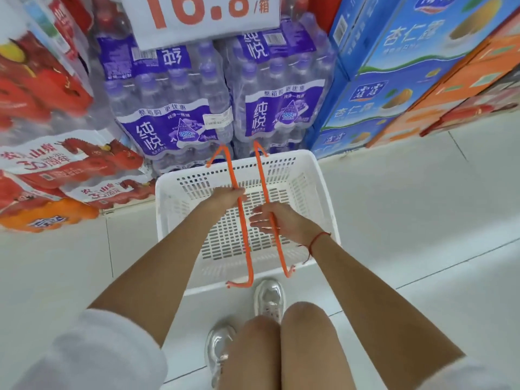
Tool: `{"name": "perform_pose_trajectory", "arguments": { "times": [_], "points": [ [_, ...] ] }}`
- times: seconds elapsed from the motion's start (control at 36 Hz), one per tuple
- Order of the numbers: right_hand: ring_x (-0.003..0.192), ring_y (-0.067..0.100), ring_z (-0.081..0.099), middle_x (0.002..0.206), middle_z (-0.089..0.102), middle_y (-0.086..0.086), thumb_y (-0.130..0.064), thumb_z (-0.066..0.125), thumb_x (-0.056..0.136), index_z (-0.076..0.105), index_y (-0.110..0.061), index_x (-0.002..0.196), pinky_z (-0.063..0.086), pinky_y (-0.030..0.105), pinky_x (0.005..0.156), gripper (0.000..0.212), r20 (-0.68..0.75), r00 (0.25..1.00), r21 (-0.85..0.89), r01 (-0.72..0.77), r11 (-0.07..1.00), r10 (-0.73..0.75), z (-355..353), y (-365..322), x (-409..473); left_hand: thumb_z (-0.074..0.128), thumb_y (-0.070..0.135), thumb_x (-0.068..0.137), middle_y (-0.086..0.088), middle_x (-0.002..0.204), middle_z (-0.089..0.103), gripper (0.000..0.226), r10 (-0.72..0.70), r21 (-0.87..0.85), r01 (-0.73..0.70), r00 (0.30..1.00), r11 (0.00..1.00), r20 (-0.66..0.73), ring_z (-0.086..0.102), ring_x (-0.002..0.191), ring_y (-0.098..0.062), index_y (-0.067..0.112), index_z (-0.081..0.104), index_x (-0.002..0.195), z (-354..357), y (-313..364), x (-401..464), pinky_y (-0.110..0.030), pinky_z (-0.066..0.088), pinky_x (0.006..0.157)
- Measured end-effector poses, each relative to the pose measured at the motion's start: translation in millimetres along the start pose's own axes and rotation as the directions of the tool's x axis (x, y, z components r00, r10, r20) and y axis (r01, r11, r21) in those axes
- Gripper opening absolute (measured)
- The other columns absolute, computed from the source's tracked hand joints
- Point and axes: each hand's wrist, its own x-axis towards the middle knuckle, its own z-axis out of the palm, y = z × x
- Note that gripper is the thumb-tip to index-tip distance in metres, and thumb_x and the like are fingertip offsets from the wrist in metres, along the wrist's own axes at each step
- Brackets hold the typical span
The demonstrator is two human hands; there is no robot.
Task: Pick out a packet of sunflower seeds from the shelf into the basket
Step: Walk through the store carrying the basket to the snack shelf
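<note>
I'm standing over the white perforated plastic shopping basket (315,190) with one of its two orange wire handles in each hand. My left hand (226,197) has its fingers curled round the left orange handle (242,220), gripping it near the middle. My right hand (277,222) is on the right orange handle (268,209), thumb over the wire, but the fingers stretch out loose towards the left, so it rests there more than it grips. A thin red string bracelet (316,239) sits on that wrist.

The basket has nothing in it; I can see straight through its slotted floor to the pale tiled floor (422,209) below. So I judge the task barely begun: nothing is picked, nothing dropped in.

No packet of sunflower seeds is anywhere in sight. Ahead of me are shrink-wrapped cases of purple-labelled water bottles (174,116), red-and-white printed water packs (56,161) to the left, and blue cardboard drink cartons (374,88) to the right, with a white price sign (202,15) above. All that's left is the whole job: find the snack shelf, pull out one packet, and put it in the basket
</note>
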Motion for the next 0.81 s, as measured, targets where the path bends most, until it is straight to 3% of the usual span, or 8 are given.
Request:
{"name": "perform_pose_trajectory", "arguments": {
  "times": [0.08, 0.17, 0.25, 0.33, 0.39, 0.47, 0.61, 0.81],
  "points": [
    [0.085, 0.017, 0.068, 0.095, 0.071, 0.005, -0.01, 0.049, 0.095, 0.062, -0.01, 0.099, 0.052, 0.026, 0.083, 0.014, 0.041, 0.998, 0.051, -0.048, 0.998, 0.046, -4.3, -10.6, -45.2, 0.048, 0.028, 0.102, -0.002, 0.139, 0.056, 0.037, -0.077, -0.036, 0.079, 0.994, 0.996, 0.072, 0.047, 0.132, -0.021, 0.009, 0.054, 0.133, -2.8, 4.7, -29.0, -0.035, 0.03, 0.106],
    [0.091, 0.017, 0.067, 0.103, 0.068, 0.005, -0.011, 0.057, 0.094, 0.06, -0.01, 0.109, 0.051, 0.026, 0.086, 0.015, 0.075, 0.996, 0.025, -0.056, 0.998, 0.054, 4.3, -21.5, -92.5, 0.046, 0.027, 0.102, -0.002, 0.143, 0.052, 0.039, -0.09, -0.018, 0.093, 0.986, 0.996, 0.142, 0.043, 0.136, -0.023, 0.008, 0.052, 0.136, -3.1, 18.8, -68.3, -0.035, 0.026, 0.108],
    [0.099, 0.017, 0.068, 0.105, 0.069, 0.004, -0.012, 0.073, 0.084, 0.058, -0.014, 0.101, 0.051, 0.026, 0.09, 0.023, 0.04, 0.997, -0.072, -0.063, 0.995, 0.066, 22.3, -29.9, -134.1, 0.045, 0.024, 0.102, -0.006, 0.143, 0.052, 0.04, -0.059, 0.024, 0.055, 0.976, 0.998, 0.21, 0.047, 0.13, -0.022, 0.006, 0.051, 0.137, 2.8, 42.7, -114.9, -0.035, 0.025, 0.105],
    [0.083, 0.012, 0.067, 0.086, 0.068, 0.002, -0.012, 0.081, 0.076, 0.055, -0.012, 0.099, 0.051, 0.024, 0.084, 0.034, -0.065, 0.997, -0.096, -0.049, 0.994, 0.043, 34.8, -37.7, -175.0, 0.047, 0.026, 0.101, -0.007, 0.14, 0.055, 0.035, -0.034, 0.082, 0.01, 0.955, 0.997, 0.294, 0.05, 0.125, -0.019, 0.008, 0.056, 0.13, 10.3, 65.6, -158.8, -0.039, 0.023, 0.11],
    [0.074, 0.011, 0.065, 0.078, 0.066, 0.002, -0.011, 0.081, 0.076, 0.057, -0.01, 0.094, 0.05, 0.022, 0.074, 0.031, -0.121, 0.992, -0.09, -0.046, 0.995, 0.035, 37.2, -42.6, -203.7, 0.048, 0.025, 0.1, -0.005, 0.135, 0.058, 0.033, -0.018, 0.091, -0.013, 0.944, 0.996, 0.331, 0.051, 0.126, -0.02, 0.009, 0.057, 0.128, 15.9, 81.0, -188.9, -0.039, 0.024, 0.11],
    [0.069, 0.01, 0.064, 0.073, 0.065, 0.0, -0.006, 0.077, 0.078, 0.061, -0.014, 0.075, 0.046, 0.022, 0.069, 0.019, -0.185, 0.982, -0.041, -0.033, 0.999, 0.025, 36.0, -46.5, -247.3, 0.05, 0.022, 0.099, -0.002, 0.116, 0.063, 0.023, -0.016, 0.126, -0.032, 0.93, 0.991, 0.366, 0.054, 0.112, -0.015, 0.013, 0.059, 0.119, 29.3, 104.4, -230.7, -0.032, 0.03, 0.1],
    [0.075, 0.012, 0.065, 0.085, 0.069, 0.004, -0.007, 0.078, 0.077, 0.065, -0.014, 0.076, 0.051, 0.028, 0.085, 0.014, -0.249, 0.969, 0.034, 0.008, 0.999, 0.0, 30.8, -47.6, -315.9, 0.059, 0.028, 0.094, 0.005, 0.095, 0.067, 0.014, -0.085, 0.195, -0.003, 0.894, 0.981, 0.44, 0.06, 0.09, -0.011, 0.019, 0.063, 0.104, 56.1, 128.4, -282.5, -0.032, 0.035, 0.098],
    [0.089, 0.016, 0.067, 0.098, 0.07, 0.005, -0.008, 0.073, 0.083, 0.066, -0.01, 0.09, 0.052, 0.031, 0.095, 0.01, -0.296, 0.955, 0.107, 0.054, 0.993, -0.02, 15.5, -38.4, -394.2, 0.079, 0.035, 0.078, 0.005, 0.096, 0.07, 0.04, -0.087, 0.452, -0.117, 0.91, 0.884, 0.405, 0.06, 0.099, -0.012, 0.012, 0.068, 0.109, 115.1, 158.5, -344.2, -0.031, 0.043, 0.093]
  ]
}}
